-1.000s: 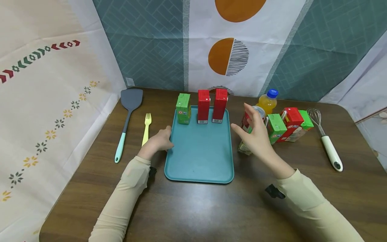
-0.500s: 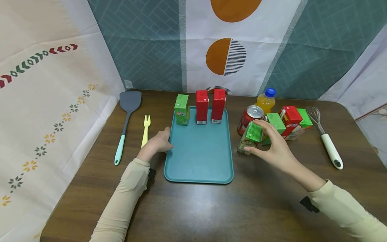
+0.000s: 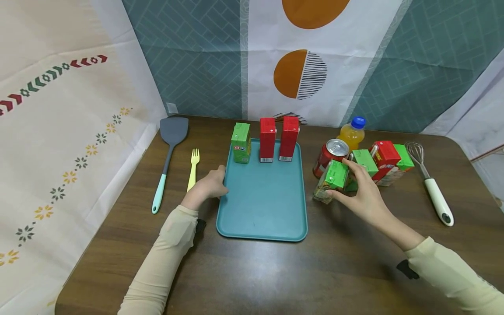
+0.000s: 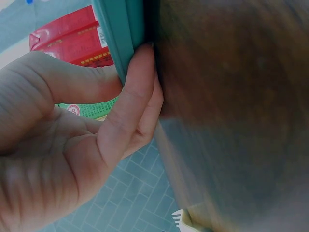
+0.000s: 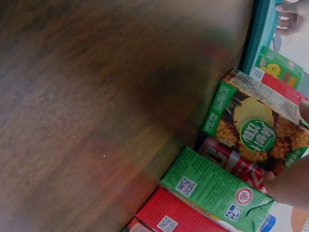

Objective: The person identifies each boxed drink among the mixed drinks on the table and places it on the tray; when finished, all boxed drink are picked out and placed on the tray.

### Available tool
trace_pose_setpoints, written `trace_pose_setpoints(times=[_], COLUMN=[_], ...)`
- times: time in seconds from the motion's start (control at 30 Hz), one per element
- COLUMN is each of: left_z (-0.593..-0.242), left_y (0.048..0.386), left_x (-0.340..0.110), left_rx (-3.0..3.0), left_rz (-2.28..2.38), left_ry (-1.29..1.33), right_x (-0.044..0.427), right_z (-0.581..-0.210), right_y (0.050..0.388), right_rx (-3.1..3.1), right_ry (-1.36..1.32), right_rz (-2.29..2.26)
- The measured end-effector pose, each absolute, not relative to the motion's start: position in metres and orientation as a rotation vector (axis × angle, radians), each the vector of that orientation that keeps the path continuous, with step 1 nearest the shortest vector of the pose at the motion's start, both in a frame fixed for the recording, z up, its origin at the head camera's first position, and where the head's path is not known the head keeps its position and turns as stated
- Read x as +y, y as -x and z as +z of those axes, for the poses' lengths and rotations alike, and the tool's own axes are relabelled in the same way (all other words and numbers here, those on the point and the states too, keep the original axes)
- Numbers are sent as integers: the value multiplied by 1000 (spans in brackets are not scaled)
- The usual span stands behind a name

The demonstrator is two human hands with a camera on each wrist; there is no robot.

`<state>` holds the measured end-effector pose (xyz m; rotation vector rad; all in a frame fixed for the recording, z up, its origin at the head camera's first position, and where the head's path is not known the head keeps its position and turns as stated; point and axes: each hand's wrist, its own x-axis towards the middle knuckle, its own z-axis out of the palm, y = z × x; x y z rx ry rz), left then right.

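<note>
My left hand (image 3: 209, 184) pinches the left rim of the teal tray (image 3: 261, 201). In the left wrist view the thumb (image 4: 91, 82) lies inside the rim and the fingers (image 4: 133, 96) outside it. To the tray's right, my right hand (image 3: 364, 197) holds a green juice carton (image 3: 334, 176) with a pineapple picture, thumb on its near side and a finger at its far side. The carton's printed face (image 5: 256, 125) shows large in the right wrist view. A red soda can (image 3: 330, 154) stands just behind it. On the tray's far end stand a green carton (image 3: 241, 143) and two red cartons (image 3: 267, 140).
Beside the held carton stand another green carton (image 3: 364, 161), a red carton (image 3: 385, 158) and an orange juice bottle (image 3: 352, 134). A whisk (image 3: 437, 197) lies at the far right. On the left are a turner (image 3: 165, 170) and a yellow fork (image 3: 193, 168).
My right hand has moved right and down from above the can to the pineapple juice carton, and its fingers have closed in on it. My left hand stays at the tray's rim.
</note>
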<state>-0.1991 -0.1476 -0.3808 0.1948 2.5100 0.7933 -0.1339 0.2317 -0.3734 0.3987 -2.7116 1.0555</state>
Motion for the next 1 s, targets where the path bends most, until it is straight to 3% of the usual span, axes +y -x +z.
trace_pose_setpoints(times=[0.63, 1.0], left_z=[-380, -381], left_y=[201, 199], left_x=[-149, -149], left_rx=[2510, 2527], left_rz=[811, 802], left_ry=[-183, -184], right_x=[229, 220], right_z=[-365, -357], right_y=[140, 131], right_rx=[-2815, -2747], right_ry=[-399, -222], right_rz=[960, 1136])
